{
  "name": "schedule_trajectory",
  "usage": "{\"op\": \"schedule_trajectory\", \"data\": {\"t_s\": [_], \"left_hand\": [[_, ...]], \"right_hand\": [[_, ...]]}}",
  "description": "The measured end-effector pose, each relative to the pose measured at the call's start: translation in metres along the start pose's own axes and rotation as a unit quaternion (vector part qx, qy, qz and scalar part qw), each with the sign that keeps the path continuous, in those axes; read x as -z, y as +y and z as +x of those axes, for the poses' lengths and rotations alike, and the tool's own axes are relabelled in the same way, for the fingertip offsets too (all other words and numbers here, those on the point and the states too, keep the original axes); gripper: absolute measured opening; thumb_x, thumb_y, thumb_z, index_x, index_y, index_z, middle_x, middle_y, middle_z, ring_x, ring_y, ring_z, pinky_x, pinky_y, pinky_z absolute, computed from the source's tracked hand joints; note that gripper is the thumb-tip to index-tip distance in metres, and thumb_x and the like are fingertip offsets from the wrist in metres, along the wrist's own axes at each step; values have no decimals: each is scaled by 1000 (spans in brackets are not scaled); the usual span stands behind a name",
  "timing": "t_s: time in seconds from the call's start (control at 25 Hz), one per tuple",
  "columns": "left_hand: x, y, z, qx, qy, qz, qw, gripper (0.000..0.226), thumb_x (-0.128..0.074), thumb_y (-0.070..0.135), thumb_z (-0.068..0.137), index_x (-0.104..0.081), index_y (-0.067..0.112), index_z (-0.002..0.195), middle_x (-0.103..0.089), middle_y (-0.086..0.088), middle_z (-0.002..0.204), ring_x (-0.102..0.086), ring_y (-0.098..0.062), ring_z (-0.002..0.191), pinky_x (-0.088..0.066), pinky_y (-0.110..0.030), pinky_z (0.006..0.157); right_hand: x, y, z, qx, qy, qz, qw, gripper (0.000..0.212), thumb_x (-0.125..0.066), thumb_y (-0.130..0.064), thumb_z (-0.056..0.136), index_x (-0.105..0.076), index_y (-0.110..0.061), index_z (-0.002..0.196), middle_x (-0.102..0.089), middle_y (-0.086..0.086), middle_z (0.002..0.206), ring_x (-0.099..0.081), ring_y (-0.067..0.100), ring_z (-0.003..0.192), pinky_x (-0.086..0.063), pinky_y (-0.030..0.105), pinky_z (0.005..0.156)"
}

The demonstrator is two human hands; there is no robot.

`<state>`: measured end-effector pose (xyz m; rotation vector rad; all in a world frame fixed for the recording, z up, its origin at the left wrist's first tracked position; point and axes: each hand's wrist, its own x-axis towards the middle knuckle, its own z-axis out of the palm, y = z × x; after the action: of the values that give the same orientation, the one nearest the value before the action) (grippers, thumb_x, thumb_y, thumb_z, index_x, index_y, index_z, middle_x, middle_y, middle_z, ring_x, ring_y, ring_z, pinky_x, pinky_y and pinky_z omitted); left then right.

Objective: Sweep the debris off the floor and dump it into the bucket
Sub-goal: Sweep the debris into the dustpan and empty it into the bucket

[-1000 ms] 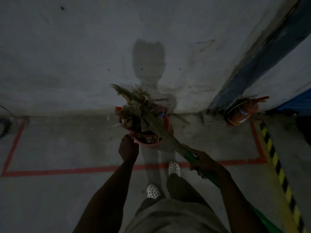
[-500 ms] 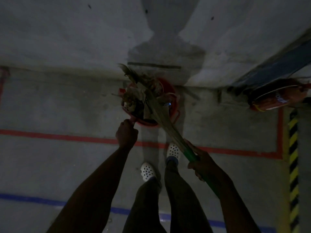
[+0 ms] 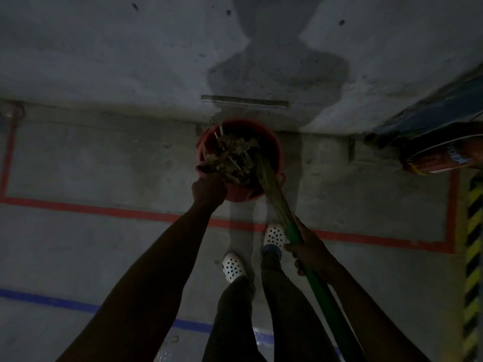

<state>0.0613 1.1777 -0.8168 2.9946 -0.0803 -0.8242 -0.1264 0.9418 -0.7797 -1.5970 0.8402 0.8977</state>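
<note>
1. The bucket (image 3: 241, 195) stands on the floor straight ahead of both hands, at the foot of the wall. The left hand (image 3: 209, 189) is at its near-left rim. The right hand (image 3: 311, 253) is well back, close to the body.
2. The broom (image 3: 317, 280) runs its long axis from the right hand forward and leftward, and its bristles (image 3: 271, 186) reach into the bucket's mouth.
3. The debris (image 3: 235, 155), a clump of dry leaves and sticks, sits over the bucket's opening. It is just beyond the left knuckles and left of the bristles.
4. The left hand is curled tight on what looks like a red dustpan (image 3: 202, 169), though the dim light hides the fingers. The right hand is wrapped round the green handle.
5. Likely next: tip from the left while the bristles drag the clump rightward and down. Pieces overhanging the near-left rim may fall outside.
</note>
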Motion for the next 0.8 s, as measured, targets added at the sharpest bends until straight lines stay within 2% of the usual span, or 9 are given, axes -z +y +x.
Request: {"op": "schedule_trajectory", "data": {"t_s": [0.08,0.16,0.2,0.32,0.44,0.52,0.64,0.72,0.8], "left_hand": [[9,6,0,17,4,-26,1000,50,-59,26,91,-48,8,135,-63,-18,118,-66,-38,96,-43,-36,68],[18,8,-6,24,6,-39,999,74,-60,28,90,-24,1,150,-58,-20,125,-64,-40,100,-47,-39,73],[21,9,-12,18,6,-35,999,74,-60,28,91,-25,2,150,-58,-19,125,-64,-40,101,-47,-39,73],[30,7,-36,-6,-2,-40,999,46,-58,25,93,-49,14,137,-63,-15,121,-65,-38,103,-43,-35,69],[43,6,-66,28,-22,-110,993,52,-60,33,94,-48,9,138,-63,-14,124,-64,-35,106,-40,-23,62],[54,7,-85,48,-28,-178,983,60,-65,38,88,-50,6,136,-61,-15,126,-63,-36,108,-42,-21,58],[71,3,-113,46,-22,-167,985,44,-60,35,95,-52,11,132,-65,-12,120,-66,-30,104,-30,-14,43],[81,-1,-126,40,-13,-168,985,52,-56,36,98,-44,9,141,-64,-12,122,-65,-30,107,-34,-14,53],[90,-5,-142,54,-24,-198,978,61,-56,42,96,-42,6,143,-64,-12,123,-65,-30,108,-38,-19,57]], "right_hand": [[1,-4,-9,3,-8,36,999,86,-74,-14,87,-31,-55,150,-59,1,106,-56,11,69,-47,29,58],[2,-8,-18,5,-12,84,996,79,-73,-5,86,-43,-51,142,-63,2,89,-59,13,57,-46,26,49],[2,-11,-24,8,-12,100,995,76,-71,1,86,-47,-46,141,-62,3,82,-58,12,51,-45,24,45],[-1,-17,-42,14,-8,108,994,71,-67,4,89,-47,-42,139,-62,2,71,-54,13,48,-43,24,44],[-10,-18,-64,12,-15,132,991,66,-66,2,90,-50,-47,133,-63,3,60,-52,18,46,-43,26,44],[-17,-17,-79,-1,-3,128,992,74,-66,3,90,-45,-48,139,-63,7,59,-52,20,45,-44,27,43],[-29,-14,-103,-15,-6,163,987,77,-64,3,90,-41,-48,143,-61,9,57,-51,20,43,-43,27,43],[-36,-13,-118,-15,-10,167,986,75,-62,3,90,-42,-46,143,-60,10,57,-50,20,44,-42,28,44],[-43,-13,-135,2,-1,161,987,75,-62,5,90,-42,-43,144,-58,13,60,-50,21,44,-42,29,45]]}}
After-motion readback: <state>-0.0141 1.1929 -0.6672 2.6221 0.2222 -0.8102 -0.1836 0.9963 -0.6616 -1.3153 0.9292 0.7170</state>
